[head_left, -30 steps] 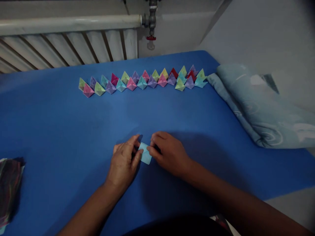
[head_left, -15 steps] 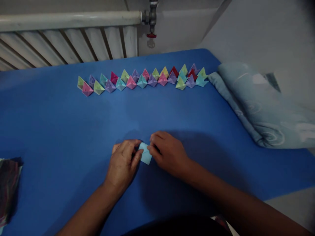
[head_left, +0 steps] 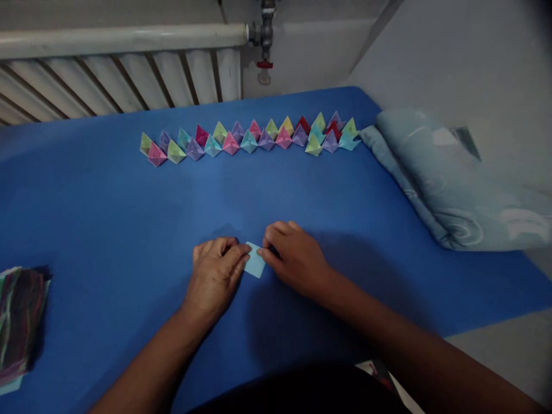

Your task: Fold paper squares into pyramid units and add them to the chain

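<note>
While rows of folded paper shapes stand, apparently finished, along the far side of the blue table, I judge the light-blue paper only partly worked: small, flattish, not yet standing like them. I have it between both hands, left hand pinching its left edge, right hand closed on its upper right corner.
</note>
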Available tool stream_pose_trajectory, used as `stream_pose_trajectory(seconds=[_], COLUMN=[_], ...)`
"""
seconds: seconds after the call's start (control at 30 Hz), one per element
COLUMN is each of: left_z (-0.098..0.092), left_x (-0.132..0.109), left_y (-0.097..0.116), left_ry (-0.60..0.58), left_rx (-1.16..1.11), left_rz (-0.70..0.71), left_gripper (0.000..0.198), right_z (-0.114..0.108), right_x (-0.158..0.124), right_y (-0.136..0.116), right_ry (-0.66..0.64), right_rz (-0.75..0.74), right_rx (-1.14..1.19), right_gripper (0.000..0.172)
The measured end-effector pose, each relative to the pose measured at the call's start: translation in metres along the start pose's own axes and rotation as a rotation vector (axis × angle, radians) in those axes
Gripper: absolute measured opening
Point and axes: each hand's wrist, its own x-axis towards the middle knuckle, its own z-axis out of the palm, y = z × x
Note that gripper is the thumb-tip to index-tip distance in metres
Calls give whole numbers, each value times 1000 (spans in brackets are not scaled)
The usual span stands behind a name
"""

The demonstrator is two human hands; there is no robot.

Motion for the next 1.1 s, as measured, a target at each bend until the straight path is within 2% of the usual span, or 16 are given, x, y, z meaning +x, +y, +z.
stream_pose_trajectory(seconds=[0.17,0.4,0.5,0.6,0.67,0.77,0.9,1.0,1.07,1.1], left_z=[-2,0,1,2,2,1,-1,-5,-11,-15], left_x=[-5,-8,-9,-11,-13,-20,-30,-27,-13,-3], left_y=[-4,-11,-8,0,6,9,8,11,15,17], left_ry=[15,22,38,83,91,80,67,54,-27,-106], left_rx=[26,60,176,308,355,396,416,384,355,343], left_rz=[-12,19,90,228,318,382,370,325,262,216], left_gripper=[22,26,30,35,36,38,39,37,31,29], right_z=[1,6,6,7,7,7,6,6,6,6], right_x=[-6,-8,-8,-8,-8,-7,-7,-8,-9,-9], right_y=[11,13,14,16,16,15,13,13,13,13], right_ry=[96,153,140,144,155,157,139,154,165,169], right_rz=[26,27,14,-2,-7,-3,7,0,-14,-18], right_rx=[5,17,25,17,12,9,6,1,-2,-6], right_gripper=[11,10,12,13,14,14,12,12,13,13])
